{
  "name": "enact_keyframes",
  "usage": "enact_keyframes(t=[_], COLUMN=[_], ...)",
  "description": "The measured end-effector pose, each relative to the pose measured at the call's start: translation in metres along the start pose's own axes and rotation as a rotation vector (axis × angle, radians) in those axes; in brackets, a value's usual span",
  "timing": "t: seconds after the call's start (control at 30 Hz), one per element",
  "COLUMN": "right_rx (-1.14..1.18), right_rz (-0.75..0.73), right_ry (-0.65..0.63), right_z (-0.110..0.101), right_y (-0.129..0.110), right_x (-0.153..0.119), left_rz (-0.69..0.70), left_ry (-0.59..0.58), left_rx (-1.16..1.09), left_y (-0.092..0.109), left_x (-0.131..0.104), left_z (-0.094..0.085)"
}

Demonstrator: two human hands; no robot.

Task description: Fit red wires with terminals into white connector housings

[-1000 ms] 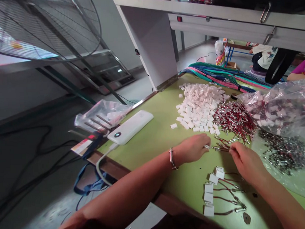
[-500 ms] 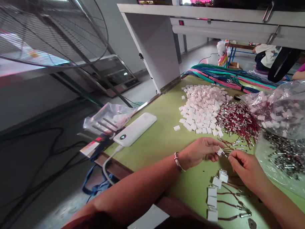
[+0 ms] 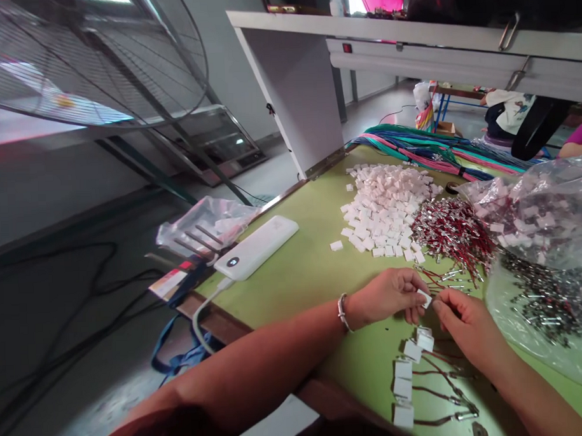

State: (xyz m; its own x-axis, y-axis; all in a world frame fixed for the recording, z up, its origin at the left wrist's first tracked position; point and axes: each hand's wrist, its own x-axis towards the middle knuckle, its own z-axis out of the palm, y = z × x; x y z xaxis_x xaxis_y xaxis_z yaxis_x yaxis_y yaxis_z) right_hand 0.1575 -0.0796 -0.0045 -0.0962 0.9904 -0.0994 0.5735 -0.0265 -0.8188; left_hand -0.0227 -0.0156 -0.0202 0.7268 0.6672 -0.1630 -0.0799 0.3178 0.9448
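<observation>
My left hand [image 3: 393, 297] pinches a small white connector housing [image 3: 424, 298] between thumb and fingers. Close against its right side, my right hand [image 3: 469, 317] has thumb and forefinger closed on a thin wire with a metal terminal, now almost wholly hidden by the fingertips. How far the terminal sits in the housing I cannot tell. Below the hands, several white housings with red wires [image 3: 402, 388] lie in a slanting row. Loose red wires [image 3: 448, 276] with metal ends lie just beyond my fingers.
Behind the hands are a heap of white housings [image 3: 383, 205] and a pile of red wires [image 3: 451, 231]. Plastic bags of parts [image 3: 550, 260] lie right, cable bundles [image 3: 413, 149] at the back. A white power bank [image 3: 258, 246] rests near the left edge; a fan [image 3: 95, 66] stands beyond.
My hands have come closer together. The metal terminal that showed between them is now mostly covered, and the housing has turned a little in my left fingers.
</observation>
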Motion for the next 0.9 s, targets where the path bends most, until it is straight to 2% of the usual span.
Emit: enact_keyframes(t=[0.1,0.27,0.37,0.43,0.5,0.57,0.6,0.67,0.7,0.73,0.77,0.8,0.9], right_rx=[-0.032,-0.121,-0.164,-0.185,-0.202,-0.231,-0.253,-0.301,-0.319,-0.329,-0.331,-0.332,-0.360], right_rz=[-0.025,-0.211,-0.264,-0.268,-0.270,-0.280,-0.288,-0.306,-0.314,-0.311,-0.299,-0.280,-0.219], right_ry=[-0.005,-0.031,-0.048,-0.041,-0.040,-0.048,-0.060,-0.121,-0.169,-0.216,-0.246,-0.253,-0.116], right_z=[-0.001,-0.004,-0.002,-0.001,-0.001,-0.002,-0.001,0.000,0.000,0.000,-0.002,-0.004,-0.018], right_y=[0.004,0.006,0.007,0.008,0.010,0.012,0.012,0.010,0.008,0.007,0.006,0.005,0.008], right_x=[-0.003,-0.003,-0.001,0.000,0.001,0.000,-0.002,-0.005,-0.007,-0.008,-0.009,-0.009,-0.003], left_rz=[-0.008,-0.045,-0.083,-0.108,-0.097,-0.013,0.068,0.102,0.041,-0.065,-0.189,-0.257,-0.338], left_ry=[-0.024,-0.059,-0.098,-0.117,-0.124,-0.038,0.092,0.544,0.696,0.745,0.712,0.665,0.576], left_rx=[-0.029,-0.059,-0.040,0.036,0.220,0.517,0.695,1.005,1.149,1.280,1.381,1.448,1.510], left_y=[0.001,0.003,0.003,0.005,0.014,0.030,0.039,0.056,0.063,0.067,0.069,0.070,0.065], left_x=[-0.001,-0.003,-0.002,-0.003,-0.006,-0.015,-0.020,-0.032,-0.037,-0.042,-0.045,-0.046,-0.043], left_z=[-0.001,-0.004,-0.003,0.000,-0.001,-0.010,-0.018,-0.043,-0.057,-0.070,-0.081,-0.090,-0.099])
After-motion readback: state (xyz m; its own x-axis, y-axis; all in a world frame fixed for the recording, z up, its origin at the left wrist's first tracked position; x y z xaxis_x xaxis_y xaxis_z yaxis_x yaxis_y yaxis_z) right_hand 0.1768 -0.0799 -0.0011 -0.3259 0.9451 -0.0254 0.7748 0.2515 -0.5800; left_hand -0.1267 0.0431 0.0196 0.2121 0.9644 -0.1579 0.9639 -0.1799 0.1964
